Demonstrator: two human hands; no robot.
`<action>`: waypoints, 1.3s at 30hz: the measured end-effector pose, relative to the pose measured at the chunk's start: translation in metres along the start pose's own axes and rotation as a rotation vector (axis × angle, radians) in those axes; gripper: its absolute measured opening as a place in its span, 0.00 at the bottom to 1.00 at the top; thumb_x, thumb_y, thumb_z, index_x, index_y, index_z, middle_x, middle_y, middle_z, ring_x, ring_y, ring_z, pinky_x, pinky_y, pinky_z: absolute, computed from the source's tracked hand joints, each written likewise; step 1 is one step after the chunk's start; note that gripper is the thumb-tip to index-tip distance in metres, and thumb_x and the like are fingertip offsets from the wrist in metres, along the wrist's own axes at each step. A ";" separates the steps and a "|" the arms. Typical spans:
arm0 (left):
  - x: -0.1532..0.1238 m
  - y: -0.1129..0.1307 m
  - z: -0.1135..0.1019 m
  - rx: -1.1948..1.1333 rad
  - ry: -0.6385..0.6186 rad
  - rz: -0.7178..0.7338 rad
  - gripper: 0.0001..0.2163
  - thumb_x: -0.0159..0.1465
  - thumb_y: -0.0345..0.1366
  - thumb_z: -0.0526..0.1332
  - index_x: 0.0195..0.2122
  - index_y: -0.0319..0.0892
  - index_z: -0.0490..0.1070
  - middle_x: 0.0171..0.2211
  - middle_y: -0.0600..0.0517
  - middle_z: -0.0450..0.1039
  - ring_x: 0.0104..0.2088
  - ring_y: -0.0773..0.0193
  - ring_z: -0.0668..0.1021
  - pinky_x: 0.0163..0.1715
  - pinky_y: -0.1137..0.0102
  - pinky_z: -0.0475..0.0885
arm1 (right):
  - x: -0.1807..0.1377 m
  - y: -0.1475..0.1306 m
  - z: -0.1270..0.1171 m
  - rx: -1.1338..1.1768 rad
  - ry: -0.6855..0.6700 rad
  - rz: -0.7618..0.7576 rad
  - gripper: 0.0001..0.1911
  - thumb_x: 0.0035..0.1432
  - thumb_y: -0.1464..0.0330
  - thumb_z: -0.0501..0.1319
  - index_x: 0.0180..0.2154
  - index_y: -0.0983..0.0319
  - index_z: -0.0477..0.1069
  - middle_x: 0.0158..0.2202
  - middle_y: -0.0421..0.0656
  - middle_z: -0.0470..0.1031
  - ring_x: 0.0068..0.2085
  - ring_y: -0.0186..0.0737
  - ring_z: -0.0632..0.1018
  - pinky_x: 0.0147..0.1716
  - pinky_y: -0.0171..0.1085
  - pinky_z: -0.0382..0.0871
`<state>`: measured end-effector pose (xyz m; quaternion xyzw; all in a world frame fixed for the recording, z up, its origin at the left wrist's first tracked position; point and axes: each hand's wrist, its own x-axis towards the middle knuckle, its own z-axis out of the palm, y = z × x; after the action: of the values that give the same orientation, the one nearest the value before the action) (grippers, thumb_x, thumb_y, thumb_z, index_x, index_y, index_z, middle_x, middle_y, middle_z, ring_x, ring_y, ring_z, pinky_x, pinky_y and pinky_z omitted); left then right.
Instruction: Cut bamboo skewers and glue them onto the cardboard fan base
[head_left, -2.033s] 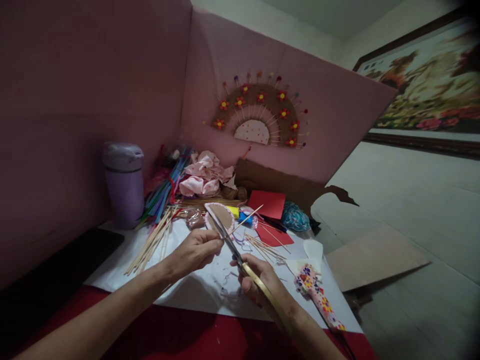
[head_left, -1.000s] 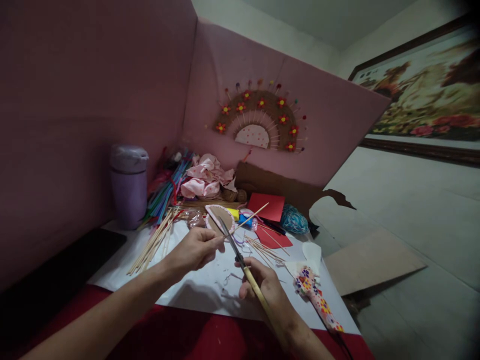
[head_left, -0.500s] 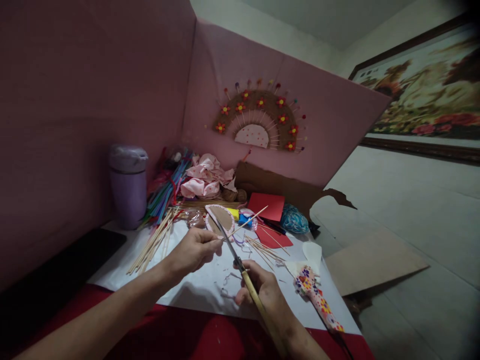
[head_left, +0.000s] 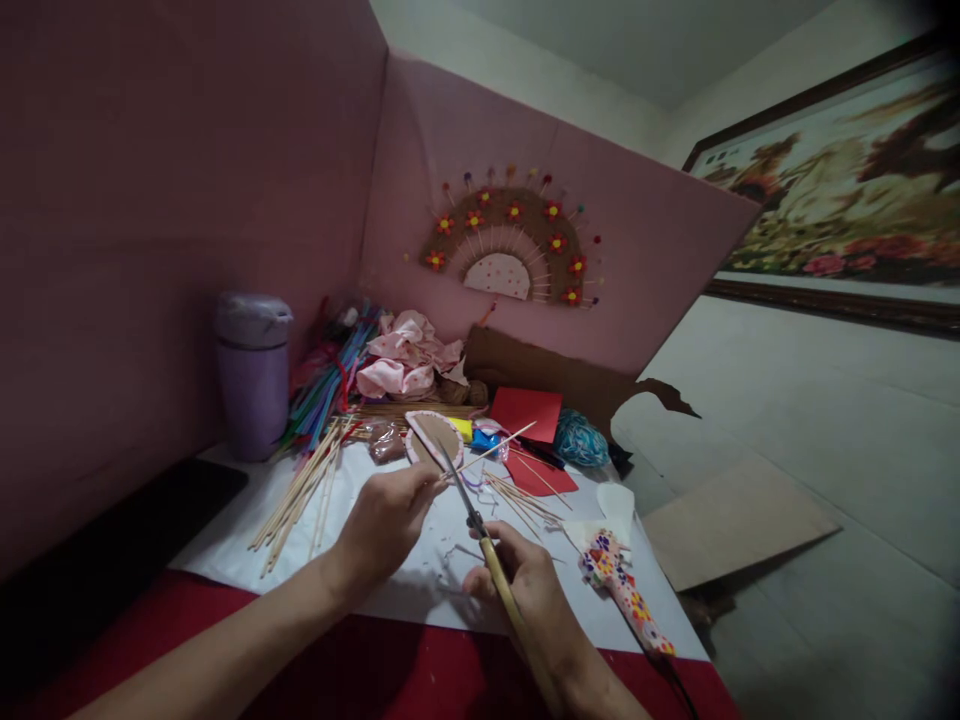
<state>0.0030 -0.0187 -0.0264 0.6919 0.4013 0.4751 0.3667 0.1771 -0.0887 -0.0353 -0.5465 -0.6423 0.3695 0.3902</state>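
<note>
My left hand point(head_left: 386, 520) pinches a thin wooden skewer point(head_left: 501, 444) that points up and to the right. My right hand point(head_left: 525, 585) grips a pair of scissors with pale handles point(head_left: 499, 580). Their blades point(head_left: 457, 487) cross the skewer close to my left fingertips. Behind the blades lies a half-round brown felt piece with a pink edge point(head_left: 435, 438). A flower-patterned strip point(head_left: 626, 595) lies to the right of my right hand on the white paper sheet point(head_left: 240, 540).
Loose skewers point(head_left: 300, 490) lie at the left, more point(head_left: 525, 495) beyond the scissors. A lilac tumbler point(head_left: 253, 372), coloured sticks point(head_left: 330, 385), pink cloth point(head_left: 409, 365), red paper point(head_left: 536, 412) and blue yarn point(head_left: 577, 438) crowd the back. A fan ornament point(head_left: 510, 250) hangs on the pink board.
Both hands have stayed close together over the paper. The scissors have shifted slightly along the skewer, and the view has drifted a little to the right.
</note>
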 end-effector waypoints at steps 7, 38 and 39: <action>-0.004 0.004 -0.006 0.175 0.032 0.133 0.11 0.59 0.37 0.55 0.20 0.41 0.64 0.17 0.55 0.60 0.20 0.70 0.61 0.23 0.73 0.53 | -0.002 -0.001 0.005 0.035 -0.004 -0.034 0.23 0.45 0.53 0.66 0.37 0.63 0.68 0.21 0.34 0.57 0.24 0.31 0.58 0.22 0.31 0.52; 0.009 0.002 -0.010 -0.417 -0.397 -0.456 0.13 0.52 0.46 0.58 0.23 0.41 0.62 0.11 0.61 0.54 0.10 0.76 0.50 0.12 0.75 0.43 | -0.011 -0.001 -0.007 0.003 -0.060 0.003 0.19 0.44 0.57 0.67 0.33 0.63 0.67 0.19 0.33 0.59 0.22 0.31 0.63 0.21 0.30 0.55; 0.007 0.001 -0.007 -0.333 -0.314 -0.354 0.12 0.54 0.46 0.57 0.24 0.41 0.63 0.12 0.59 0.57 0.11 0.74 0.53 0.13 0.75 0.47 | -0.011 0.000 -0.007 0.002 -0.040 0.009 0.19 0.44 0.57 0.66 0.33 0.63 0.67 0.19 0.34 0.59 0.23 0.31 0.63 0.21 0.29 0.55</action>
<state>-0.0015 -0.0120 -0.0213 0.6064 0.3709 0.3501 0.6101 0.1839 -0.0996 -0.0332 -0.5413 -0.6473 0.3828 0.3762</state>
